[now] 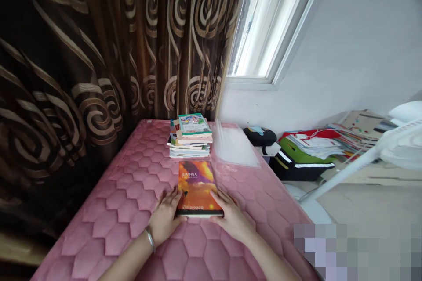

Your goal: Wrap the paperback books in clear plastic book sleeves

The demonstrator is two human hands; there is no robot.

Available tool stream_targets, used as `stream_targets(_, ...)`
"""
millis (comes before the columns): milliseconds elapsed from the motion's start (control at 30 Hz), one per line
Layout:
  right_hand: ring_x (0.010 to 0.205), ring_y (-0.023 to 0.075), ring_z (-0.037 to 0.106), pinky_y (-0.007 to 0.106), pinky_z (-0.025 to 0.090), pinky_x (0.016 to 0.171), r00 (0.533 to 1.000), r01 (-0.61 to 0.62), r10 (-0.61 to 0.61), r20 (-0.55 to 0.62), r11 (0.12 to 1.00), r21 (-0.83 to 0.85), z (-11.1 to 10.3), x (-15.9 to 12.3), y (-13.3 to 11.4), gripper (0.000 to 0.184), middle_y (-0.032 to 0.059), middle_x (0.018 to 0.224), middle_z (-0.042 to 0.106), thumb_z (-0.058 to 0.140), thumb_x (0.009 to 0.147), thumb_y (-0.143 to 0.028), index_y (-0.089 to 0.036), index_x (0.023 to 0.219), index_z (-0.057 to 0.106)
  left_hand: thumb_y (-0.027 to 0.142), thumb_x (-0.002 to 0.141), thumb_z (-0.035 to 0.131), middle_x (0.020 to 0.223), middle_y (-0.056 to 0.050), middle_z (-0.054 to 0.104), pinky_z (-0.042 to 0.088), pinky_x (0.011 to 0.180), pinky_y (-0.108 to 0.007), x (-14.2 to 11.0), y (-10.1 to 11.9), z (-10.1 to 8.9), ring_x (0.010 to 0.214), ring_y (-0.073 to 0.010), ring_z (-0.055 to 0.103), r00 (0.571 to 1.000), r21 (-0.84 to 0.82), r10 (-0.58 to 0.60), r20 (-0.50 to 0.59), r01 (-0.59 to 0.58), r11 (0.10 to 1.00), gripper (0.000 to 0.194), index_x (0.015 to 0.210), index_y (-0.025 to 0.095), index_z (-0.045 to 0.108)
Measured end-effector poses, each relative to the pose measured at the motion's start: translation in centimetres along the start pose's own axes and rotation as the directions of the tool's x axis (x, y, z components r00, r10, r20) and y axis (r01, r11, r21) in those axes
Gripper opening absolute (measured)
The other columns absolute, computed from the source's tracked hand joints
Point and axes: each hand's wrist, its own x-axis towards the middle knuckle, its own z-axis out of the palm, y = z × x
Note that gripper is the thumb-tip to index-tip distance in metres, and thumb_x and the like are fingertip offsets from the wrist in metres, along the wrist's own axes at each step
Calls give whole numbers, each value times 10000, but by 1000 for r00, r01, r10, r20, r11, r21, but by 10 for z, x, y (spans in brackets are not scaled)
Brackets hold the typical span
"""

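A paperback book [197, 186] with an orange and purple cover, lettered "KITE RUNNER", lies face up on the pink quilted mattress [121, 224]. My left hand [166, 215] grips its left edge, thumb at the near corner and fingers along the side. On the opposite edge, my right hand [232, 213] holds it the same way, with the thumb at the near right corner. A silver bangle [150, 240] circles my left wrist. Just beyond the book stands a stack of books [190, 151], topped by a green-bordered one [194, 124] with a colourful picture.
Clear plastic sheeting with white material [235, 147] lies right of the stack. Patterned brown curtains [165, 44] hang along the left and back, beside a window [263, 22]. Off the mattress's right side are a green and black bag [305, 160], piled papers [359, 131] and a white fan [405, 140].
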Motion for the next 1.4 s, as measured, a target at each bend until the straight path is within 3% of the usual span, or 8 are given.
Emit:
stream_targets(133, 1441, 237, 226, 437, 224, 1168, 1000, 12, -11, -27, 1000, 24, -3, 13, 1, 735, 61, 1538, 322, 641, 758, -333, -236, 1446, 399, 292, 826, 610, 1489, -113, 414, 223, 1168, -515, 9, -6, 1, 1399, -239, 340, 999, -22, -18, -30, 17, 1000, 674, 1445, 233, 351)
stream_targets(367, 1411, 254, 302, 481, 269, 1143, 984, 84, -76, -162, 995, 46, 8, 11, 11, 699, 55, 1512, 377, 667, 757, -348, -299, 1416, 440, 330, 823, 638, 1482, -116, 418, 225, 1168, -521, 10, -14, 4, 1389, -239, 358, 999, -40, -31, -33, 30, 999, 694, 1447, 226, 352)
stream_targets(867, 1434, 235, 246, 466, 234, 1154, 986, 113, -115, -122, 993, -26, 13, 12, 16, 684, 47, 1533, 337, 600, 827, -374, -280, 1460, 362, 304, 777, 693, 1475, -109, 431, 259, 1155, -501, 13, -16, 5, 1370, -241, 391, 997, -51, -46, -65, 43, 998, 727, 1431, 260, 380)
stream_targets(1067, 1416, 269, 279, 476, 274, 1127, 985, 80, -80, -155, 997, -5, 12, 11, 16, 669, 48, 1525, 359, 619, 799, -365, -305, 1432, 410, 329, 770, 692, 1467, -119, 450, 284, 1146, -506, 11, -17, 9, 1359, -257, 410, 994, -38, -44, -101, 40, 998, 727, 1427, 244, 393)
stream_targets(1233, 1390, 328, 285, 498, 307, 1091, 960, 101, -109, -259, 994, -45, 14, 7, 5, 497, 58, 1548, 299, 635, 782, -394, -281, 1264, 595, 309, 746, 709, 1509, -108, 385, 366, 1082, -522, 6, 0, 9, 1361, -329, 383, 971, 13, -66, -231, 71, 997, 544, 1272, 265, 579)
stream_targets(1400, 1377, 330, 281, 509, 288, 1086, 931, 161, -190, -312, 980, -117, 17, 8, -19, 357, 67, 1510, 366, 635, 788, -421, -251, 1101, 665, 278, 789, 679, 1425, -77, 502, 344, 1078, -519, 13, 31, 10, 1310, -300, 436, 975, 23, 36, -220, -31, 999, 297, 1085, 260, 674)
